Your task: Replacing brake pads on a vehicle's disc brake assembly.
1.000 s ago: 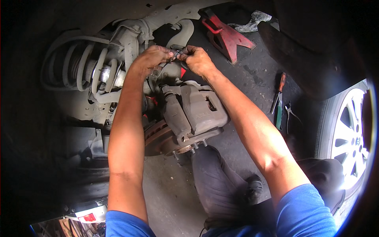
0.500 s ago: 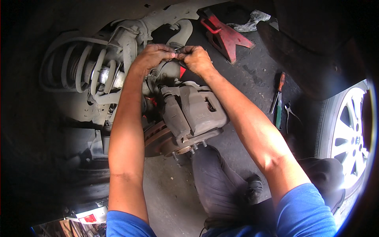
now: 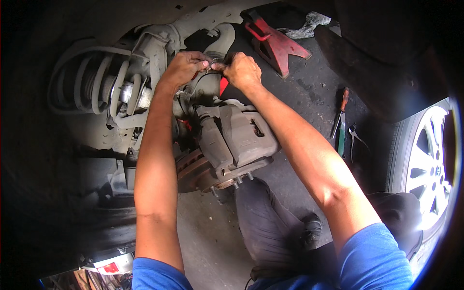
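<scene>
Both my arms reach up past the brake caliper (image 3: 237,135), which straddles a rusty brake disc (image 3: 195,171) with bare wheel studs. Just beyond the caliper, my left hand (image 3: 186,70) is closed, thumb and forefinger pinched around something small and thin. My right hand (image 3: 241,71) meets it there, its thumb and fingertips pressed together at the same spot. The small piece between the fingertips is too tiny to name. A grey curved suspension arm (image 3: 223,41) rises right behind the hands. Left of my left forearm is the coil spring (image 3: 100,84).
A red jack stand (image 3: 278,43) stands on the dark floor beyond my right hand, near crumpled plastic (image 3: 309,26). Farther right lie an orange-handled screwdriver (image 3: 344,100), a green-handled tool (image 3: 341,140) and pliers (image 3: 355,138). A wheel (image 3: 427,164) is at the far right.
My right hand has turned slightly, its knuckles rising. The fingertips of both hands have shifted a little, and a bit more of the spot between them shows.
</scene>
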Demonstrator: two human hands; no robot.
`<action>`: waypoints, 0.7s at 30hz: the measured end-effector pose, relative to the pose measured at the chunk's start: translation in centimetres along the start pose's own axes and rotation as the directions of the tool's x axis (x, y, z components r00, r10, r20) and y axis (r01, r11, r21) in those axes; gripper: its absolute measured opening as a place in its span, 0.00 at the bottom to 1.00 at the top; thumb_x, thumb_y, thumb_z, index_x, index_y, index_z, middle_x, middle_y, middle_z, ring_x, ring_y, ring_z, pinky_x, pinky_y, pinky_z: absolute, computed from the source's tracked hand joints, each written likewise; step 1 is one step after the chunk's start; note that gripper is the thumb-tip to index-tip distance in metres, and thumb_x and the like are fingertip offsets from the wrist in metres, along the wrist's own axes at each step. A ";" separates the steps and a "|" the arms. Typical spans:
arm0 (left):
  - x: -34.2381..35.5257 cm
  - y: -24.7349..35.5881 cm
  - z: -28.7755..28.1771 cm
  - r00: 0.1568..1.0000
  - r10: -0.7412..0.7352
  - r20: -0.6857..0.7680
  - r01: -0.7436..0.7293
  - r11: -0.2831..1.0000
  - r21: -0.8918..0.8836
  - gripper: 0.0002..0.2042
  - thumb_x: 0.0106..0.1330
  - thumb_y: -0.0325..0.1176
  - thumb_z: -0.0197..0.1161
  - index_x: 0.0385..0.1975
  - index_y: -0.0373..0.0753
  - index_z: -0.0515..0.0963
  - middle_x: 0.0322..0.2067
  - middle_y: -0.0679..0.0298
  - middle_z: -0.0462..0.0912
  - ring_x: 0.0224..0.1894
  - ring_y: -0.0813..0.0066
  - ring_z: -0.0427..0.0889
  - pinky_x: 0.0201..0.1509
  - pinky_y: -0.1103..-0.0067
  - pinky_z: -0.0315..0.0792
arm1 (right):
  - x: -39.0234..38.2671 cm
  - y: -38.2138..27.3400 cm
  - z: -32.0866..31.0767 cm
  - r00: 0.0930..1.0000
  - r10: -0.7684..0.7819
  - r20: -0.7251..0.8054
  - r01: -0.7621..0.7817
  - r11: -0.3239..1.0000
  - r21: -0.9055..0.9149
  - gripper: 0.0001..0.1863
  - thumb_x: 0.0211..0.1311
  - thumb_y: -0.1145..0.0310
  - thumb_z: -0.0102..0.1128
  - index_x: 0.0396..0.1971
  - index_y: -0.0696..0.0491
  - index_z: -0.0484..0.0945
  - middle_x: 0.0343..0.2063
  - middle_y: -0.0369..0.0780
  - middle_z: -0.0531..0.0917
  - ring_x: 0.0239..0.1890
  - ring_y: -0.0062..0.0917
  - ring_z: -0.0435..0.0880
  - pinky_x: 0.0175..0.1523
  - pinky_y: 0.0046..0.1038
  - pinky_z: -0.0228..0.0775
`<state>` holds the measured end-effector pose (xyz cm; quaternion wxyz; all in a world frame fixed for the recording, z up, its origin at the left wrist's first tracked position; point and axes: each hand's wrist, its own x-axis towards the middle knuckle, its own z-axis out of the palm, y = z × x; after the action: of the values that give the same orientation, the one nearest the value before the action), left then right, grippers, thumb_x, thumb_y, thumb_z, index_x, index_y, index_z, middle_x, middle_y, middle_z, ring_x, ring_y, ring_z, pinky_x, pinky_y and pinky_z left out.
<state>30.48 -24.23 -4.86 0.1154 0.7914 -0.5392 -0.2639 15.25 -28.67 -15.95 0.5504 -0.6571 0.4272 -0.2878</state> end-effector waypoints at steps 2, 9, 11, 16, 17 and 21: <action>-0.2 0.2 0.0 1.000 0.008 -0.003 -0.008 1.000 -0.016 0.16 0.62 0.34 0.71 0.45 0.31 0.83 0.32 0.62 0.86 0.33 0.79 0.80 0.43 0.80 0.74 | -0.1 -0.1 0.0 0.998 -0.041 -0.056 0.039 0.999 -0.037 0.23 0.53 0.49 0.72 0.39 0.52 0.87 0.39 0.51 0.87 0.48 0.45 0.85 0.54 0.41 0.77; -0.5 0.7 0.3 1.000 -0.006 0.011 0.007 0.998 -0.070 0.12 0.62 0.26 0.68 0.42 0.27 0.82 0.32 0.59 0.86 0.33 0.78 0.81 0.40 0.82 0.75 | 1.3 0.8 1.4 0.999 -0.024 0.041 0.016 0.981 0.195 0.18 0.55 0.54 0.70 0.38 0.53 0.87 0.37 0.51 0.87 0.45 0.44 0.86 0.52 0.38 0.77; -0.3 0.5 0.3 1.000 0.001 0.017 0.000 0.997 -0.077 0.12 0.62 0.26 0.68 0.42 0.27 0.82 0.32 0.59 0.87 0.32 0.78 0.81 0.41 0.82 0.75 | 1.8 1.3 2.0 0.996 -0.062 0.068 0.041 0.962 0.269 0.17 0.55 0.56 0.69 0.37 0.53 0.87 0.35 0.52 0.87 0.43 0.43 0.87 0.50 0.37 0.77; -0.2 0.2 0.2 1.000 0.012 0.008 -0.012 0.998 0.055 0.11 0.66 0.29 0.64 0.44 0.32 0.84 0.32 0.63 0.86 0.33 0.80 0.79 0.41 0.80 0.74 | 2.1 1.8 2.5 0.961 -0.005 0.278 -0.201 0.678 0.707 0.08 0.58 0.69 0.67 0.30 0.60 0.86 0.25 0.37 0.86 0.21 0.18 0.76 0.26 0.23 0.67; -0.2 0.2 0.2 0.999 0.052 0.015 -0.052 0.998 0.039 0.11 0.66 0.29 0.64 0.44 0.32 0.84 0.32 0.63 0.86 0.33 0.80 0.79 0.41 0.80 0.74 | 2.1 1.8 2.4 0.963 -0.040 0.266 -0.173 0.665 0.727 0.08 0.58 0.69 0.67 0.30 0.60 0.86 0.25 0.37 0.86 0.21 0.18 0.76 0.26 0.23 0.67; -0.2 0.3 0.3 0.993 -0.119 0.003 0.119 0.993 -0.025 0.12 0.70 0.31 0.62 0.48 0.32 0.80 0.33 0.61 0.86 0.34 0.77 0.82 0.43 0.78 0.76 | 1.6 1.7 2.1 0.960 -0.019 0.281 -0.212 0.606 0.767 0.05 0.57 0.75 0.66 0.28 0.60 0.86 0.23 0.38 0.85 0.22 0.20 0.76 0.27 0.25 0.65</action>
<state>30.04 -24.13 -4.94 0.1091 0.8205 -0.4876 -0.2776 17.35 -29.10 -18.18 0.8491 -0.3544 0.2155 -0.3271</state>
